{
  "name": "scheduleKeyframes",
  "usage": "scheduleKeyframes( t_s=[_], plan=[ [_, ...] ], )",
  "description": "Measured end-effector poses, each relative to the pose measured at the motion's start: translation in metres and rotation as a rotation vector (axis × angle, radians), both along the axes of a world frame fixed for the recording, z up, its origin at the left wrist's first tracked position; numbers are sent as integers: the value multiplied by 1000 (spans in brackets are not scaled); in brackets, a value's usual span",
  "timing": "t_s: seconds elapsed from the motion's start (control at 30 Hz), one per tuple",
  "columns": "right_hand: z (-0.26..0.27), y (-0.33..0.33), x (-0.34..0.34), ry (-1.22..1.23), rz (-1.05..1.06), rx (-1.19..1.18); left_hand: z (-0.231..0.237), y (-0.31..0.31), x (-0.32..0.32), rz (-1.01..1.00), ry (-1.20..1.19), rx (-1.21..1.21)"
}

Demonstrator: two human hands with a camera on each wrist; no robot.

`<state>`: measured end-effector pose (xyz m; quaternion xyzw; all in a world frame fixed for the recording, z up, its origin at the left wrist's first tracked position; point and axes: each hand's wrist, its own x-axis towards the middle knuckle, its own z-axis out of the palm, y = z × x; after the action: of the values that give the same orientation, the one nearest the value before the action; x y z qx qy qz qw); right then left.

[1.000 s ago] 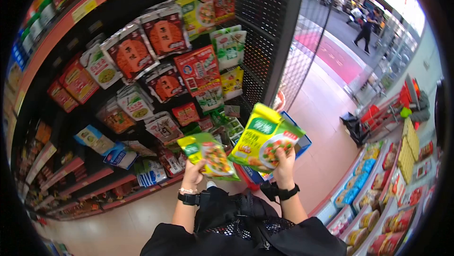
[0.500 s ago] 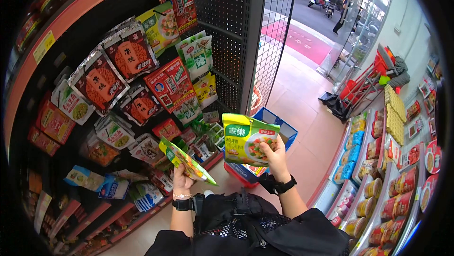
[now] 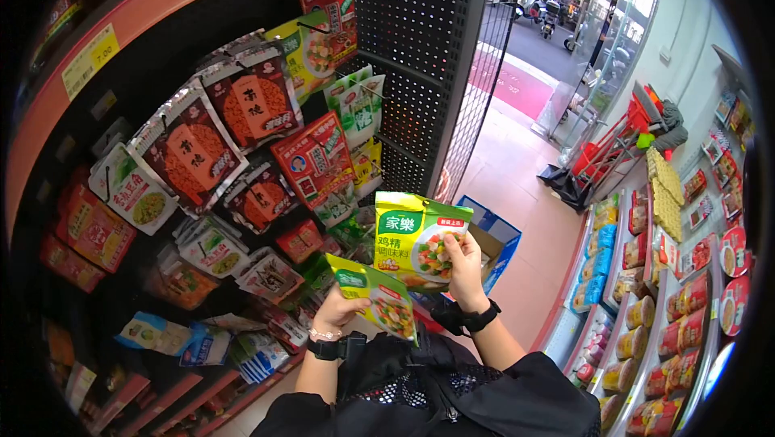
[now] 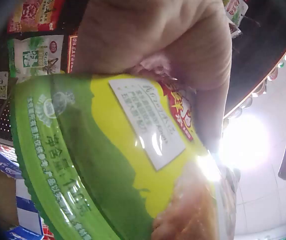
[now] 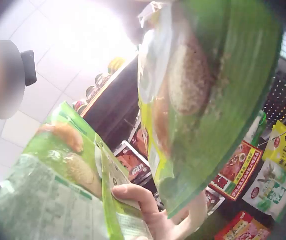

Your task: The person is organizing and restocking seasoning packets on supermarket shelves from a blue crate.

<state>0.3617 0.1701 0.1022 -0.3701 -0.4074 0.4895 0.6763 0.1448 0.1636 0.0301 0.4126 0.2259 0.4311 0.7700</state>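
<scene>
In the head view my right hand [image 3: 467, 271] pinches a yellow-green seasoning packet [image 3: 400, 239] by its right edge, thumb over the printed front. The packet is upright, its vegetable-bowl picture facing me. My left hand [image 3: 337, 308] pinches a second, smaller-looking yellow-green packet [image 3: 379, 296] by its left side. That one tilts down to the right and overlaps the lower edge of the first. A white text label shows on a yellow-green packet [image 4: 118, 150] below the hand in the left wrist view. Close up in the right wrist view hangs a green packet [image 5: 218, 85].
Hanging seasoning bags [image 3: 194, 150] fill the dark rack on the left. Behind my right hand is a blue basket [image 3: 507, 243] on the floor. Shelves of packaged food [image 3: 642, 324] line the right side, with a red cart-like frame [image 3: 601, 154] farther back near the doorway.
The left packet was apart from the right one, then turned nearly edge-on; now its front faces me and it overlaps the right packet. The right packet stands more upright than a second ago.
</scene>
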Motion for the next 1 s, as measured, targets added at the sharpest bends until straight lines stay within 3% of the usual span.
scheduleKeyframes(
  t_s=[0.07,0.2,0.3,0.33,0.43,0.5,0.57,0.63,0.7,0.83,1.0],
  plan=[
    [2,5,-19,30,6,-83,9,1,-6,2,2,8],
    [1,4,-59,-25,266,-64,3,-1,-30,127,29,-9],
    [-17,1,-67,-29,612,-279,18,-8,-50,223,-137,-44],
    [-23,4,-78,-160,572,-75,15,-9,-59,255,-98,-11],
    [-33,1,-91,67,595,-230,13,-9,-76,293,-24,30],
    [-30,9,-94,67,560,-262,20,-8,-80,255,174,165],
    [-19,21,-97,58,473,-245,19,-9,-78,240,147,156],
    [-25,42,-90,3,421,-73,24,-9,-72,332,-62,95],
    [9,58,-79,-26,392,-54,39,-8,-70,333,-172,30],
    [50,123,-59,-29,228,300,41,-8,-85,415,-118,115],
    [114,170,-54,-84,207,413,28,-15,-99,644,-106,68]
  ],
)
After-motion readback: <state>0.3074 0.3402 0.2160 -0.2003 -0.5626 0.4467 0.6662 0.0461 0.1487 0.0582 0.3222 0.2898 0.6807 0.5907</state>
